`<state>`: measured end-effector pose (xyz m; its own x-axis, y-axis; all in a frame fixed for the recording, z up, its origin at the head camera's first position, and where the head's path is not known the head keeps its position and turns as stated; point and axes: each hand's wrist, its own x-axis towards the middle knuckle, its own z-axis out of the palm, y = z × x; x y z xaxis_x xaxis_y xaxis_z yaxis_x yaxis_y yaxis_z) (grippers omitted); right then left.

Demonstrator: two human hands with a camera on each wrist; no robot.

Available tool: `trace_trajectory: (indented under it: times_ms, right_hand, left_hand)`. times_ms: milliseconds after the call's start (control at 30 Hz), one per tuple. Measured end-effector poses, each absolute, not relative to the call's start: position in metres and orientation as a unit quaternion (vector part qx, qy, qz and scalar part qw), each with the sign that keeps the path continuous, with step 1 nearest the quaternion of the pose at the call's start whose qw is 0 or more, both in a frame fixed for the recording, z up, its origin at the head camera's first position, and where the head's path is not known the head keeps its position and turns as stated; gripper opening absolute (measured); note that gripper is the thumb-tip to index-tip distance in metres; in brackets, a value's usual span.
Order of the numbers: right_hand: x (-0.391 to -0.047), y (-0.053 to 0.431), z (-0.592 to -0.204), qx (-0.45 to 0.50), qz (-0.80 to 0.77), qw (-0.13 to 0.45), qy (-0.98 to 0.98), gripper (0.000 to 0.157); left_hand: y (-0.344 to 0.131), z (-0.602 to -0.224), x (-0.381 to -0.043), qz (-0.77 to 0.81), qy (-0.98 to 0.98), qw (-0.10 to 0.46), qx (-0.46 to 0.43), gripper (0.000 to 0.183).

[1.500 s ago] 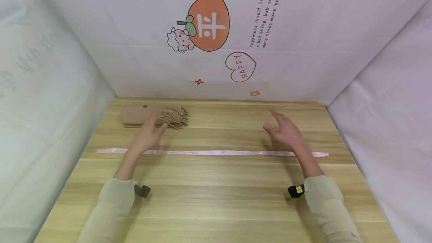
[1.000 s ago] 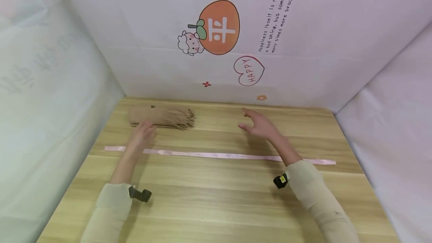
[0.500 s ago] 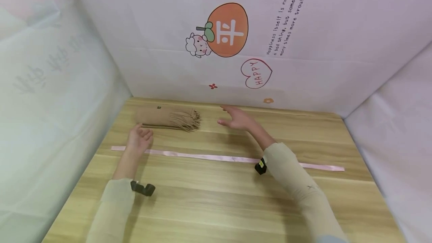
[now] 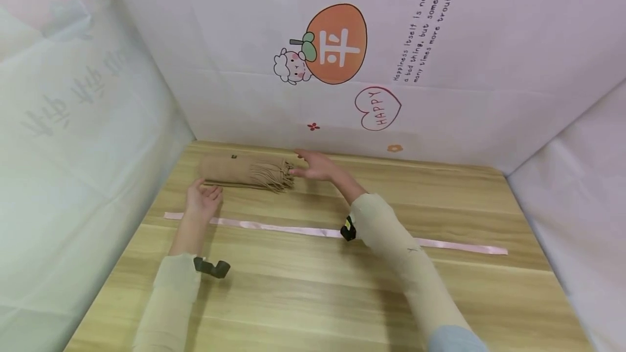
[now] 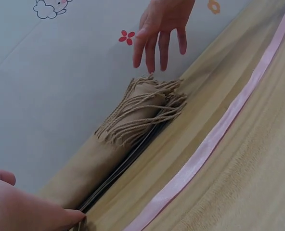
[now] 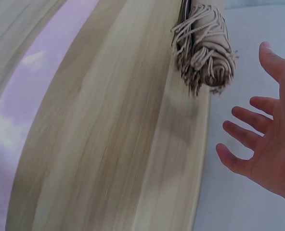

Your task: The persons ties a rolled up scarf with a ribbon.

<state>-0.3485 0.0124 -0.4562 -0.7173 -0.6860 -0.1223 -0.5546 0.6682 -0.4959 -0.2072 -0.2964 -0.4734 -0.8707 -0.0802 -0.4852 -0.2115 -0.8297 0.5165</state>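
Note:
A rolled tan scarf [image 4: 227, 169] with a twisted-cord fringe [image 6: 205, 53] lies along the back left of the table. A dark layer shows along its near side in the left wrist view. My left hand [image 4: 201, 202] is at the scarf's left front edge, fingers loosely bent, a fingertip [image 5: 75, 215] right at the dark layer. My right hand [image 4: 318, 166] reaches in from the right, fingers spread, thumb overlapping the fringe end in the head view. In the right wrist view that hand [image 6: 272, 134] shows a gap between its fingers and the fringe.
A pink ribbon [image 4: 288, 229] lies stretched across the wooden table [image 4: 274, 287], nearer than the scarf. Behind stands a white printed cloth wall [image 4: 235, 107], with further white cloth walls at the left [image 4: 122, 124] and right [image 4: 562, 178].
My right hand has moved left from the table's right side to the fringe end. My left hand has drawn down from over the scarf to its front edge. The head view has shifted slightly.

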Motion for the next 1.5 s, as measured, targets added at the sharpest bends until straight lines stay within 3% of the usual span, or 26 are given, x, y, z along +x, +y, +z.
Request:
trace_trajectory:
  times_ms: [567,733,900,1367,1500]
  right_hand:
    - [-0.354,-0.057,-0.468,-0.304,-0.163,0.151,0.926,0.079]
    - [-0.348,-0.062,-0.481,-0.32,-0.132,0.157,0.925,0.07]
    - [-0.344,-0.065,-0.489,-0.329,-0.116,0.126,0.929,0.065]
    - [-0.344,-0.066,-0.501,-0.341,-0.104,0.071,0.932,0.065]
    - [-0.343,-0.065,-0.502,-0.34,-0.11,0.068,0.931,0.065]
  left_hand:
    - [-0.29,-0.477,-0.225,0.925,0.238,0.012,-0.296,0.074]
    - [-0.287,-0.478,-0.226,0.924,0.228,0.017,-0.308,0.073]
    - [-0.288,-0.476,-0.229,0.923,0.204,0.019,-0.325,0.072]
    - [-0.29,-0.478,-0.251,0.91,0.223,0.009,-0.351,0.069]
    - [-0.283,-0.477,-0.255,0.893,0.282,-0.014,-0.351,0.08]
